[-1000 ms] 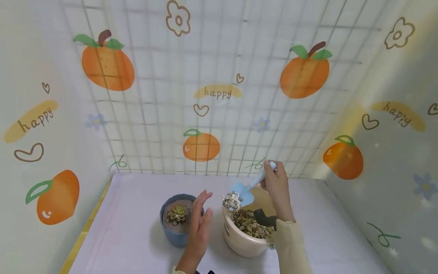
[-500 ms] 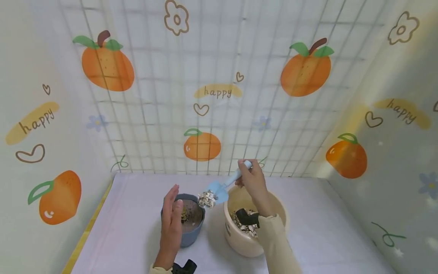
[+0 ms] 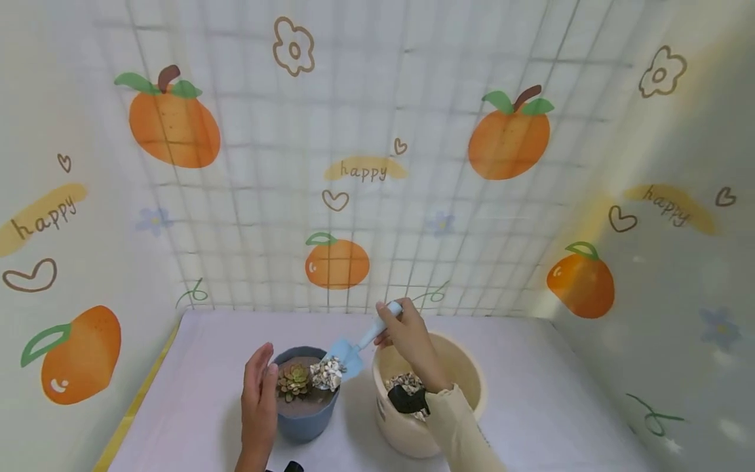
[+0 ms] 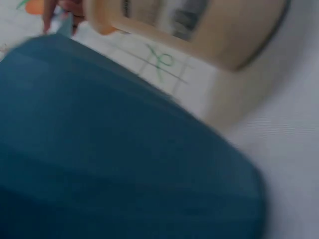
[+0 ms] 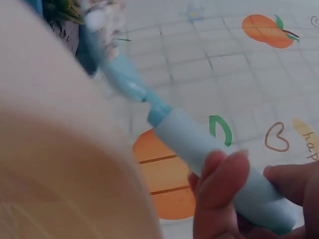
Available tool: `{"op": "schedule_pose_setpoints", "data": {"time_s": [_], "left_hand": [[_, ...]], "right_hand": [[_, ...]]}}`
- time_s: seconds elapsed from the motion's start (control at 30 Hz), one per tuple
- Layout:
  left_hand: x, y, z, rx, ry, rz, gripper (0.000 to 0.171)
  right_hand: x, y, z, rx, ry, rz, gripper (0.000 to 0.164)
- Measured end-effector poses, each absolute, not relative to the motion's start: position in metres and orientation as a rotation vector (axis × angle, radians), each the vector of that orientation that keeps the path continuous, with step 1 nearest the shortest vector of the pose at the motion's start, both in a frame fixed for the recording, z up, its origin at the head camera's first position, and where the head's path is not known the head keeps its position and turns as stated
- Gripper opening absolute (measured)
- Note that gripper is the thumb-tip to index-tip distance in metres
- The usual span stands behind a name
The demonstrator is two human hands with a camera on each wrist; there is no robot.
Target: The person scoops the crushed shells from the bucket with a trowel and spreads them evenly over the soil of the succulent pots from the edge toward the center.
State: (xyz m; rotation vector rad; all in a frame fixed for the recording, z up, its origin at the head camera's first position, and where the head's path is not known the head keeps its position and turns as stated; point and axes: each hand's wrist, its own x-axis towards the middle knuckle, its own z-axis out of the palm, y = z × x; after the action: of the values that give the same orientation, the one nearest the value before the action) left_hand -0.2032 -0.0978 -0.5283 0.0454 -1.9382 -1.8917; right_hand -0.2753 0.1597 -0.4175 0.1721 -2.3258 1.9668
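Note:
My right hand (image 3: 409,337) grips the handle of a light blue toy-like shovel (image 3: 368,337), pinched between thumb and fingers in the right wrist view. Whitish-grey gravel (image 3: 328,372) heaps the shovel's blade, which hangs over the right rim of a blue flowerpot (image 3: 307,423). In that pot a green, pink-tinged succulent (image 3: 295,380) grows from greyish-brown soil. My left hand (image 3: 258,393) stands at the pot's left side with fingers extended; whether it touches the pot I cannot tell. The pot's wall (image 4: 124,139) fills most of the left wrist view.
A cream bucket (image 3: 407,436) holding more gravel stands to the right of the pot, below my right forearm. Both sit on a white-covered table (image 3: 531,393). A printed curtain over a wire grid (image 3: 377,216) rises behind.
My right hand has carried the loaded shovel leftward from above the bucket to over the flowerpot. My left hand has moved left, from the pot's right side to its left, uncovering the succulent.

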Motion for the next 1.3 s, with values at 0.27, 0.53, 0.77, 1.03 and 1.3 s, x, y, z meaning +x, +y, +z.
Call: {"op": "schedule_pose_setpoints", "data": {"time_s": [0.27,0.53,0.77,1.03,1.3], "left_hand": [[-0.201,-0.095,-0.545,0.132,-2.025,-1.897,0.045],[-0.205,-0.092,-0.541,0.090,-2.009,-1.902,0.043],[-0.203,-0.092,-0.542,0.107,-2.043,-1.894,0.042],[-0.198,-0.094,-0.546,0.092,-2.034,-1.898,0.043],[-0.203,-0.091,-0.544,0.080,-1.995,-1.910,0.041]], "right_hand": [[-0.272,0.158,-0.421,0.156,-2.337,1.952,0.033],[-0.274,0.159,-0.409,0.169,-2.364,1.917,0.034],[-0.266,0.157,-0.408,0.166,-2.353,1.908,0.030],[-0.257,0.152,-0.403,0.170,-2.390,1.866,0.026],[-0.270,0.161,-0.414,0.207,-2.388,1.816,0.034]]}}
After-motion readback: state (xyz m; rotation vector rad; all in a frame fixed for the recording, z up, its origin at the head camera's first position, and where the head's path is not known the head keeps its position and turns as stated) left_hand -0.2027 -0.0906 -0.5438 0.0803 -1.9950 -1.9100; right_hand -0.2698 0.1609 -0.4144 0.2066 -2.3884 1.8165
